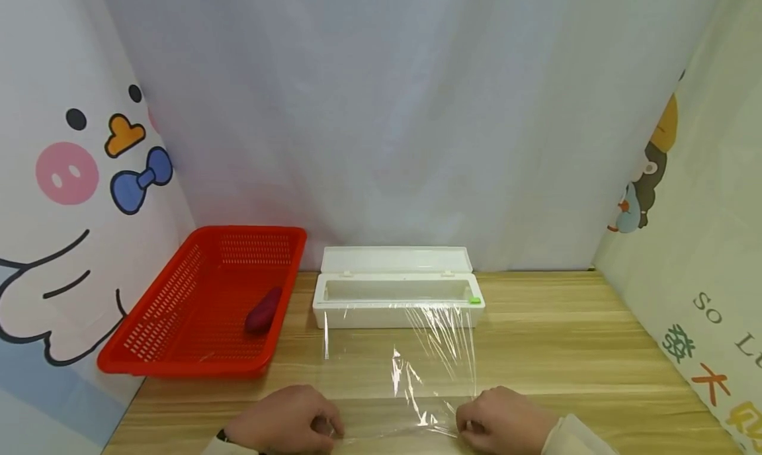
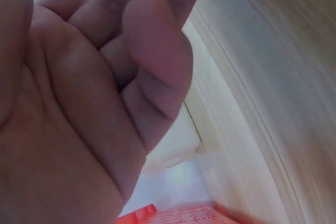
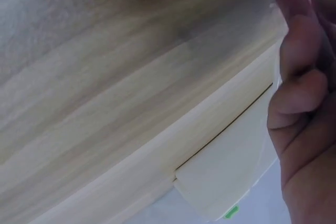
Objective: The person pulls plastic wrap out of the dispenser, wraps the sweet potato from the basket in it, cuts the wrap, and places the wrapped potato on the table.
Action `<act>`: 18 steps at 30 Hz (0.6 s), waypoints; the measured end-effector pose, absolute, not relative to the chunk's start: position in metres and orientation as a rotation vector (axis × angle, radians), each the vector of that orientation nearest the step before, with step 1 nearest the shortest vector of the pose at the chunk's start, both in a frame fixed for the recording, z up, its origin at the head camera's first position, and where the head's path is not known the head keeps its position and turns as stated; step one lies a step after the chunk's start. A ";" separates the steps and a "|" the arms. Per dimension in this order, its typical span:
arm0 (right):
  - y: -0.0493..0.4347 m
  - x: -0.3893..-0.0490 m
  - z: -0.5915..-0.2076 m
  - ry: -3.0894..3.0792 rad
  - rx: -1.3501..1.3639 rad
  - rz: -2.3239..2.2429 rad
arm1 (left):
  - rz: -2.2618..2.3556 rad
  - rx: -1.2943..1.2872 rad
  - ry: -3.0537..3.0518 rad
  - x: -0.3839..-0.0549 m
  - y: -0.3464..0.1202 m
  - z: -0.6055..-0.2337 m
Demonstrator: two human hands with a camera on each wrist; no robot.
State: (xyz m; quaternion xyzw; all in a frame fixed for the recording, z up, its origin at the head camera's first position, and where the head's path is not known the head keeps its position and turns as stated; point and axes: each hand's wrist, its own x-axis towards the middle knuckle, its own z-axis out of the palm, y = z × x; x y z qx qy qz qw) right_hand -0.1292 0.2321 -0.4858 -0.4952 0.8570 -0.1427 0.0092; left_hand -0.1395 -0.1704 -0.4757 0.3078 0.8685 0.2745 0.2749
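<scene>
A sheet of clear plastic wrap (image 1: 395, 375) stretches toward me over the table from a white wrap dispenser box (image 1: 399, 319). My left hand (image 1: 288, 418) pinches the sheet's near left corner between thumb and curled fingers. At the near right corner, my right hand (image 1: 506, 418) grips the film the same way. Creases and bright glints run down the sheet's right half. The dispenser's lid (image 1: 395, 260) stands raised at the back, and a small green cutter slider (image 1: 474, 300) sits at the right end of its front edge. The left wrist view shows my palm and bent fingers (image 2: 157, 40) close up.
A red plastic basket (image 1: 122, 357) stands on the left of the wooden table (image 1: 548, 349), holding one elongated dark purplish-red thing (image 1: 263, 311). A pale curtain (image 1: 381, 124) hangs right behind the dispenser, with printed cloths at both sides.
</scene>
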 end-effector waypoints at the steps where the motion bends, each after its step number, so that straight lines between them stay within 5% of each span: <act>1: 0.232 -0.130 -0.486 2.653 -1.539 -0.437 | 0.738 0.822 2.333 -0.139 -0.171 -0.476; 10: 0.232 -0.130 -0.486 2.581 -1.441 -0.456 | 0.705 0.810 2.389 -0.139 -0.172 -0.477; 18: 0.237 -0.130 -0.483 2.773 -1.593 -0.951 | 0.816 0.724 2.815 -0.149 -0.164 -0.479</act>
